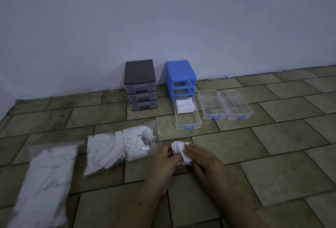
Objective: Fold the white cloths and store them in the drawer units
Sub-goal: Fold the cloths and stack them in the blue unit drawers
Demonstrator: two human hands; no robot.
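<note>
Low over the tiled floor, my left hand (166, 156) and my right hand (200, 156) both pinch a small white cloth (179, 148) between them. A clear drawer (189, 124) with a blue handle lies on the floor in front of the blue drawer unit (181, 75); folded white cloths (184, 106) sit at its far end. Two more clear drawers (211, 107) (236, 105) lie empty to its right. The blue unit's slots stand open. A black drawer unit (140, 75) against the wall has its three drawers in place.
Two clear plastic bags of white cloths lie on the floor at my left: one open bag (116, 151) beside my left hand, another (45, 178) nearer the left edge. A pale wall (163, 18) runs behind the units.
</note>
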